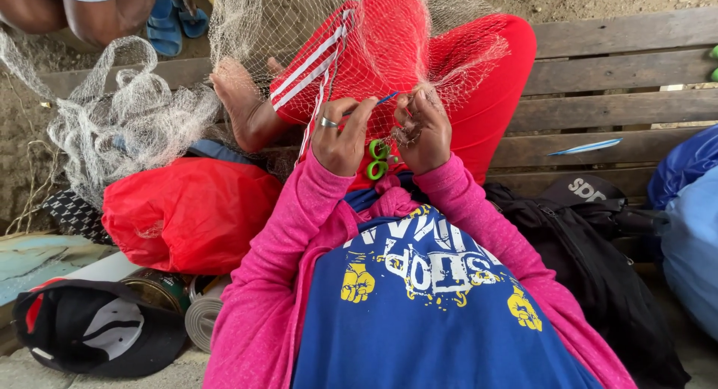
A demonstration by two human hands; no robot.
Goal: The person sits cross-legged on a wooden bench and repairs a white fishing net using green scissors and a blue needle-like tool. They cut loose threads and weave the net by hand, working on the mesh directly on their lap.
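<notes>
- The left hand (340, 138), ring on one finger, pinches a thin blue netting needle (387, 98), mostly hidden.
- The right hand (425, 131) closes its fingers on the pale mesh fishing net (374, 37) draped over the red knees.
- Green-handled scissors (378, 158) lie half-covered between the wrists.

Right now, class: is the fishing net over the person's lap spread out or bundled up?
Spread. The net drapes thinly over the red trousers, which show through its mesh, while both hands pinch its edge. Only its far left part lies heaped.
</notes>
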